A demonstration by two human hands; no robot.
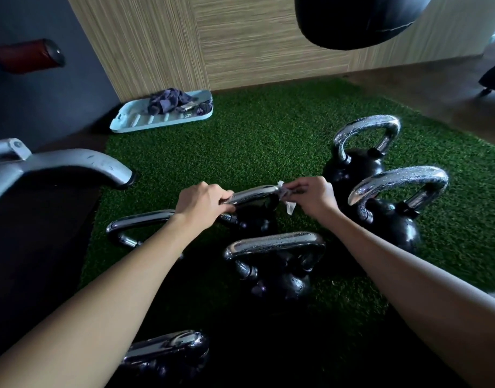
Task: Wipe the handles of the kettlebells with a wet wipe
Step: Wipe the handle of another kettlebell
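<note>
Midway between the left and right edges of the green artificial-turf mat [268, 141], a round black iron kettlebell [257, 217] is being steadied. Its polished chrome loop handle [254, 193] is lying with its long axis running left to right, rising slightly rightward. The handle's left end is being gripped by the left hand [201, 203], fingers curled round it. At the right end, a small crumpled white wet wipe [290, 208] is being pinched against the bar by the right hand [314, 196]. Bare bar is lying leftward of the wipe, so a leftward stroke is probably being called for.
</note>
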